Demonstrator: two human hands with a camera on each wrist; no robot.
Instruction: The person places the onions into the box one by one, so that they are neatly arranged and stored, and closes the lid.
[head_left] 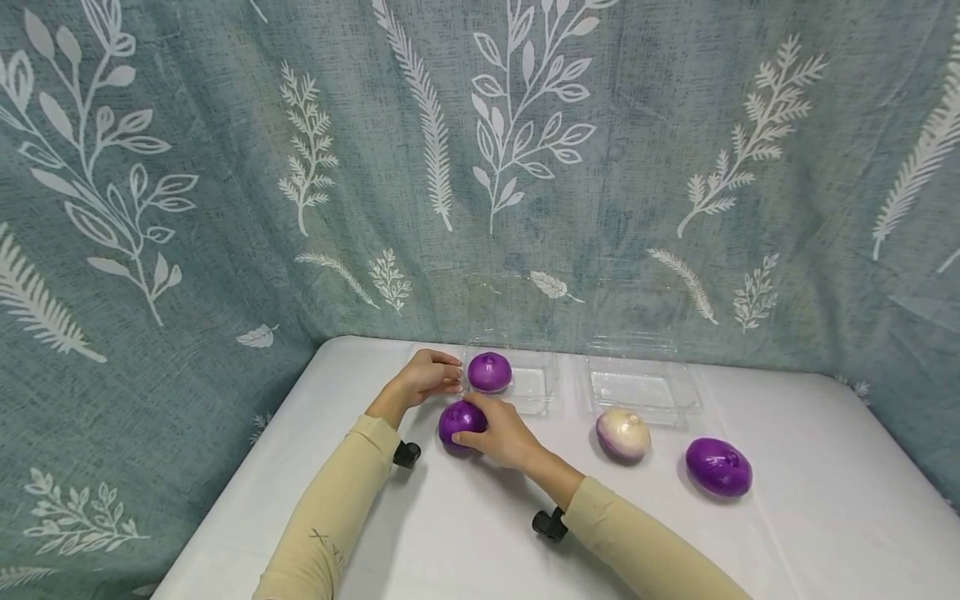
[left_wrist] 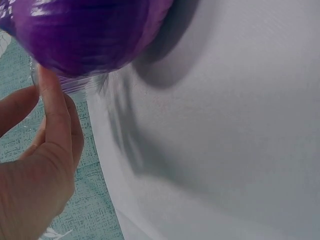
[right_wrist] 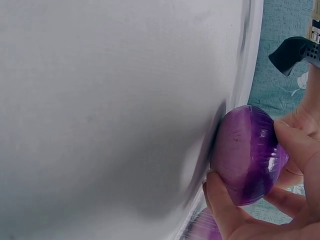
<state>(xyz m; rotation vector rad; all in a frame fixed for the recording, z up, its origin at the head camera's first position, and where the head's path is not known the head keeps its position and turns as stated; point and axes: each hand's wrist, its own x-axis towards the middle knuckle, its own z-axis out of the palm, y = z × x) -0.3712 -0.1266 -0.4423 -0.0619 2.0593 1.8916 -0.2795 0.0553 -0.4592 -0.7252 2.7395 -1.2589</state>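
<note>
Item, far left: beige sleeve (head_left: 326, 500) with small dark marks, a black wrist camera (head_left: 407, 455) showing beside its cuff. Item: left hand (head_left: 427, 377), palm side toward the left box (head_left: 534, 382), fingers reaching its left edge; we cannot tell whether they pinch the plastic. Item: held onion (head_left: 453, 422), deep purple and glossy, just in front of that box. We see the right hand (head_left: 506, 432) gripping it, thumb on the near side, fingers round the far side; whether it touches the table (head_left: 480, 542) we cannot tell. Item: boxed onion (head_left: 490, 372), also purple, in the left part of the left box, which is clear plastic with its lid up. Item: second black camera (head_left: 551, 525), at the cuff of the right sleeve (head_left: 645, 546). Item: pale onion (head_left: 624, 434), white shading to purple, lying in front of the right box (head_left: 633, 390), likewise clear. Item, far right: oval onion (head_left: 718, 468), purple, on the table. Behind all, we record a blue-green curtain (head_left: 637, 167) with white leaf sprays; the table carries white cloth.
</note>
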